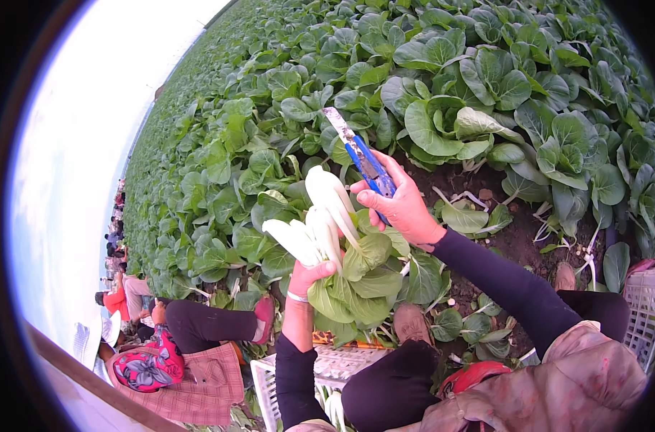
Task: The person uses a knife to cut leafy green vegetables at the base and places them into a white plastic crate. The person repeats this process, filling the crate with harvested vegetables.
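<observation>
My left hand is closed around several heads of bok choy, their white stem ends pointing up and away and their green leaves hanging towards me. In my right hand is a blue utility knife with a wide, dirt-marked blade extended, pointing up and to the left, above and to the right of the bok choy stems. Rows of growing bok choy stand in front of me. Cut leaves lie on the dark soil beneath my right forearm.
A white plastic crate holding bok choy stands by my left arm; another white crate is at the far right. At the left a co-worker in a plaid garment sits close by, with several more people beyond along the field's edge.
</observation>
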